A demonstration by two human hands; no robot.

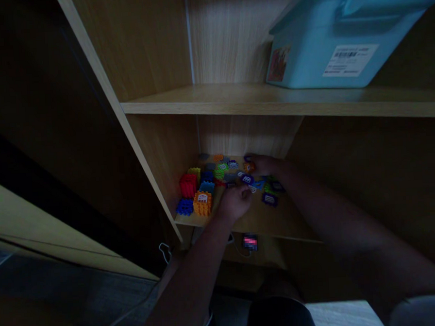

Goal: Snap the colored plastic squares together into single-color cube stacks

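My left hand [236, 202] is over the front of the lower shelf, its fingers curled; whatever they hold, if anything, is hidden. Just beyond its fingertips lies a purple interlocking plastic tile [246, 179] with a white window print. Farther back, my right hand [264, 165] has its fingers closed at an orange tile [249, 167]. Between and around the hands are scattered loose tiles, among them a green one [222, 166] and a dark purple one [269, 199]. Left of my left hand stand stacks of matching tiles: red [188, 185], orange [202, 203] and blue [185, 207].
An upper shelf board [214, 105] runs above my hands, bearing a light-blue plastic bin [306, 46]. The cabinet's side panel [158, 151] bounds the left. Below the lower shelf lie a device with a blurred screen [250, 242] and a white cable [165, 251].
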